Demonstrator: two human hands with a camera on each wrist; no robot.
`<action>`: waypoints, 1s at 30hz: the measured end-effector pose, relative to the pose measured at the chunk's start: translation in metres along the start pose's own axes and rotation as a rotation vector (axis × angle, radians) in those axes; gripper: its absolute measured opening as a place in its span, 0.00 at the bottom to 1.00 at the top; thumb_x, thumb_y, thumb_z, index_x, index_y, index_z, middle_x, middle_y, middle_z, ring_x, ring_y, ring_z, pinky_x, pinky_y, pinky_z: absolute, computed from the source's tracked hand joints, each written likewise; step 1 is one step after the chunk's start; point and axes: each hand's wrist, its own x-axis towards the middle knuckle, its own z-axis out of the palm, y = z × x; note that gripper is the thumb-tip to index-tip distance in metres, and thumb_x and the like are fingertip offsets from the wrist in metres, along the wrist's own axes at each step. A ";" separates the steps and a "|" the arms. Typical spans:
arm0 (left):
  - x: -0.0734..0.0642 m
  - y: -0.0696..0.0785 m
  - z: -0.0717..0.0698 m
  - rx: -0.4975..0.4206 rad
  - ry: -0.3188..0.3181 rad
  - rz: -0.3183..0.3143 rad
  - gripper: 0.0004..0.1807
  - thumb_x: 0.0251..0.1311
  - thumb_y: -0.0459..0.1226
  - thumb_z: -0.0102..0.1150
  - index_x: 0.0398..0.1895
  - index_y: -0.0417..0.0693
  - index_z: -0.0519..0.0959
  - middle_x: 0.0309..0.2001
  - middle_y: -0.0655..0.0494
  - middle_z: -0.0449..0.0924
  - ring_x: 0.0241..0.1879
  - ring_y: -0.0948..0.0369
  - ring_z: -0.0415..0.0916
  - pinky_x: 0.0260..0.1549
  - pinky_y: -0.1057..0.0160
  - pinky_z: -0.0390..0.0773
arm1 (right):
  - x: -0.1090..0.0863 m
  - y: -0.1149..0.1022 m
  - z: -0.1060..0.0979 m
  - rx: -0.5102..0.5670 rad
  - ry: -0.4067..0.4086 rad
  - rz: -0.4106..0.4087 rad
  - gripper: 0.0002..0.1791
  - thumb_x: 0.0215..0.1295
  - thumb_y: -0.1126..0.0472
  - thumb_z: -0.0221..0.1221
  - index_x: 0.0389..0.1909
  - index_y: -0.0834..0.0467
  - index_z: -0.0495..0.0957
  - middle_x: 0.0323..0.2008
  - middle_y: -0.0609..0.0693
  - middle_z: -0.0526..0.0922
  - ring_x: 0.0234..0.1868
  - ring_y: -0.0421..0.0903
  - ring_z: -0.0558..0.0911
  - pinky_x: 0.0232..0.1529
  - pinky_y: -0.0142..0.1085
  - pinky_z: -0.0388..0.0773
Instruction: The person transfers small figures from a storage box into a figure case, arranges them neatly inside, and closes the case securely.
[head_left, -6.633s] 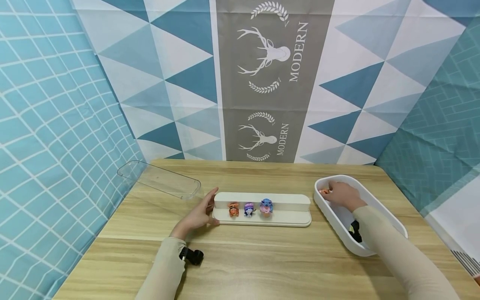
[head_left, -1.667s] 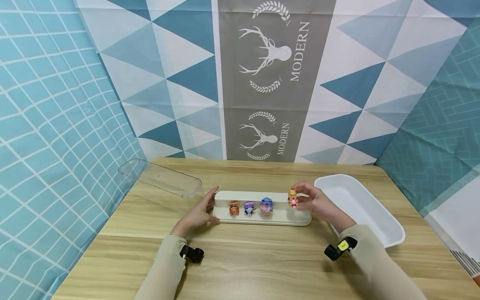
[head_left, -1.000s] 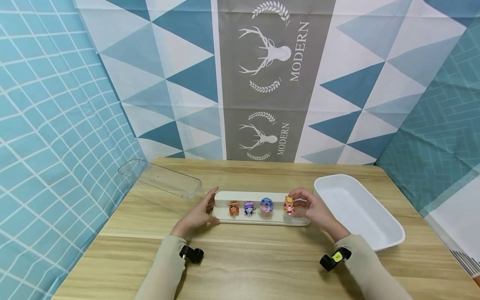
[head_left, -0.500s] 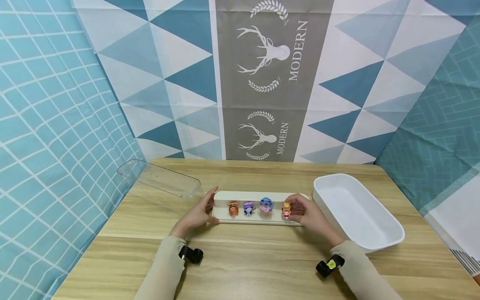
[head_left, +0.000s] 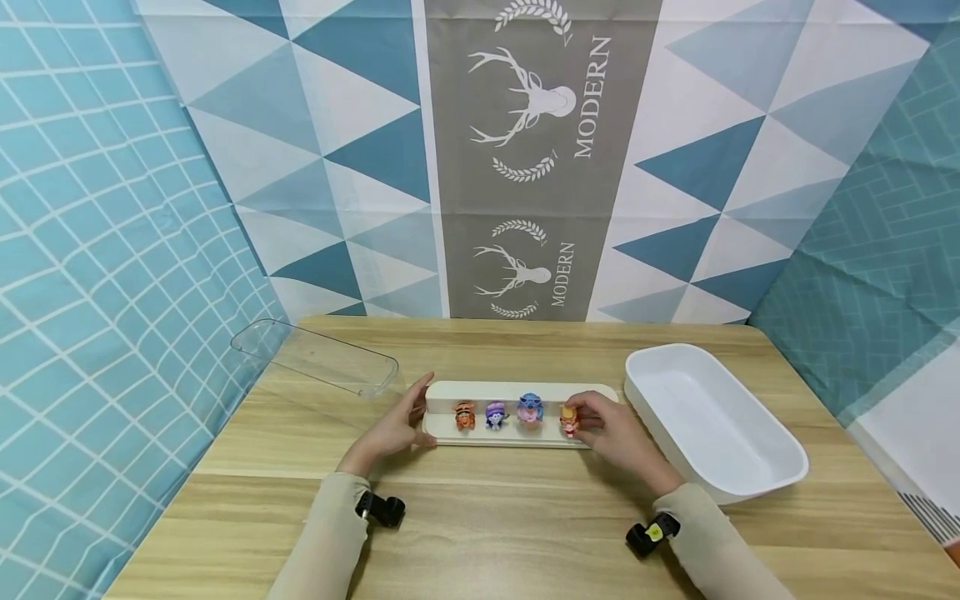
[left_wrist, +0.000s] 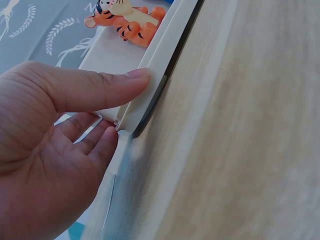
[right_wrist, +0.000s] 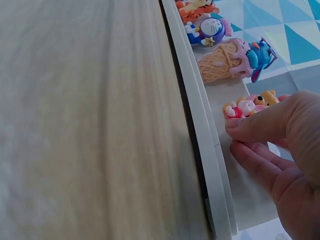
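A cream two-step display stand lies across the table. My left hand holds its left end, thumb on the front edge and fingers around the end. On the lower step stand an orange tiger figurine, a purple-and-white figurine with a striped top and a blue figurine on an ice-cream cone. At the right, my right hand pinches a yellow bear figurine with a small pink figure between thumb and fingers. Its base is close to the step; contact is partly hidden.
A white rectangular bin stands right of the stand, nothing visible inside it. A clear plastic cover lies at the back left. Patterned cloth walls rise behind the wooden table.
My right hand took the bear figurine from the white bin, brought it left over the stand and lowered it to the right of the cone figurine. The left hand stayed on the stand.
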 end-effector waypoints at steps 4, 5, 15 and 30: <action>-0.001 0.001 0.000 -0.003 0.000 -0.013 0.62 0.41 0.14 0.67 0.79 0.39 0.41 0.71 0.29 0.54 0.71 0.35 0.54 0.72 0.44 0.53 | -0.001 0.001 0.001 -0.066 0.006 -0.052 0.27 0.46 0.84 0.67 0.49 0.65 0.77 0.44 0.58 0.83 0.42 0.54 0.86 0.44 0.37 0.86; -0.001 0.001 0.000 -0.004 0.000 -0.013 0.62 0.41 0.14 0.66 0.79 0.39 0.41 0.71 0.29 0.54 0.71 0.35 0.53 0.72 0.45 0.53 | -0.001 0.002 0.002 -0.083 0.007 -0.066 0.28 0.45 0.84 0.68 0.49 0.65 0.77 0.44 0.58 0.83 0.42 0.54 0.86 0.44 0.36 0.87; 0.001 0.000 0.000 0.000 0.003 -0.013 0.62 0.41 0.15 0.67 0.79 0.39 0.42 0.72 0.29 0.53 0.71 0.34 0.52 0.72 0.43 0.52 | 0.000 0.002 0.002 -0.163 0.014 -0.140 0.29 0.41 0.83 0.70 0.48 0.64 0.78 0.43 0.57 0.84 0.40 0.53 0.86 0.42 0.37 0.87; -0.001 0.002 0.000 -0.005 -0.001 -0.001 0.63 0.41 0.14 0.67 0.79 0.38 0.41 0.71 0.29 0.53 0.71 0.35 0.53 0.72 0.44 0.52 | 0.000 0.000 0.000 -0.194 -0.025 -0.069 0.24 0.48 0.78 0.70 0.48 0.61 0.81 0.43 0.55 0.86 0.41 0.50 0.86 0.43 0.38 0.87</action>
